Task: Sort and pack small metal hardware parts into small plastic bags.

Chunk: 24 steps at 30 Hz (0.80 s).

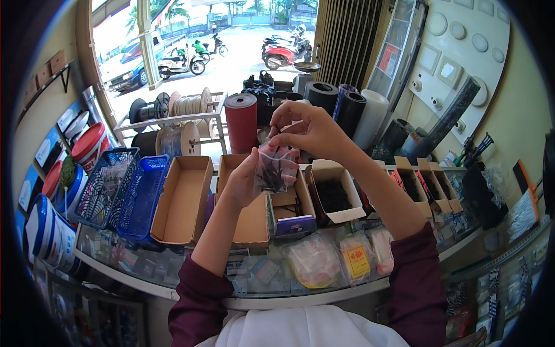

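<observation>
My left hand (243, 180) holds a small clear plastic bag (271, 175) up above the boxes, with slim dark pieces like screws inside. Above the bag's mouth is my right hand (303, 126), its thumb and fingertips pinched around what looks like a small dark piece. Under the bag, a cardboard box (295, 225) with a purple front holds a few dark pieces. Just right of it, an open box (357, 212) with pale flaps contains a heap of black screw-like pieces (333, 195). My left forearm partly covers another cardboard box (251, 221).
On the glass counter (151, 266) stand an open cardboard box (180, 204), a blue basket (141, 199) and several narrow boxes (407, 184) of dark pieces. Packs of clear bags (314, 260) lie near its front edge. Beyond are cable spools (186, 104) and a red roll (241, 126).
</observation>
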### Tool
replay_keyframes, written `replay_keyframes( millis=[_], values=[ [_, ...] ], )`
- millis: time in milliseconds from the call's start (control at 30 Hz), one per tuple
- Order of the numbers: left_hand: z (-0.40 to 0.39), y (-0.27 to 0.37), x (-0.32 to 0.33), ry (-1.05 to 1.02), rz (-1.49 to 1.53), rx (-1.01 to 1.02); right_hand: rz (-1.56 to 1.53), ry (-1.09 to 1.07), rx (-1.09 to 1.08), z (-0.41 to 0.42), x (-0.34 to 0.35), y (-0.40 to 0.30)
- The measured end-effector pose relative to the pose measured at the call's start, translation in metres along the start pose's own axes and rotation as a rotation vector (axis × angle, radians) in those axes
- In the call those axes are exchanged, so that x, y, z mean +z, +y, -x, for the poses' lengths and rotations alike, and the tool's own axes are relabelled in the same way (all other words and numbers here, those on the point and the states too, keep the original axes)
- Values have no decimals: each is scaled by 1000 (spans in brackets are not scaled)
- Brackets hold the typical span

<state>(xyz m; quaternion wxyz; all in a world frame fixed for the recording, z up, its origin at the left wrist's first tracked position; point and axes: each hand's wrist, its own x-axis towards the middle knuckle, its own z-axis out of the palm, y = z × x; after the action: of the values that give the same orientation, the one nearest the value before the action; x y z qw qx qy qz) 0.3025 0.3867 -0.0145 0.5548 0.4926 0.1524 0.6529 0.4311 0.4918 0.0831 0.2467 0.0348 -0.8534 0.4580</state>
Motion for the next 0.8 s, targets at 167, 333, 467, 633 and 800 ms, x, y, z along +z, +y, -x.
replay_keyframes(
  millis=[167,333,467,633,800],
  values=[
    [0,1,2,-15,5,4,-55,56,12,-2,2,2],
    [-1,-1,3,-37,24,-9,-84,147,14,-2,6,-1],
    [1,1,5,-39,7,-8,-66,147,71,-5,7,-5],
    [0,-1,5,-37,19,-4,-86,182,34,1,12,-3],
    [0,-1,6,-65,34,-1,-23,154,57,5,8,-2]
  ],
)
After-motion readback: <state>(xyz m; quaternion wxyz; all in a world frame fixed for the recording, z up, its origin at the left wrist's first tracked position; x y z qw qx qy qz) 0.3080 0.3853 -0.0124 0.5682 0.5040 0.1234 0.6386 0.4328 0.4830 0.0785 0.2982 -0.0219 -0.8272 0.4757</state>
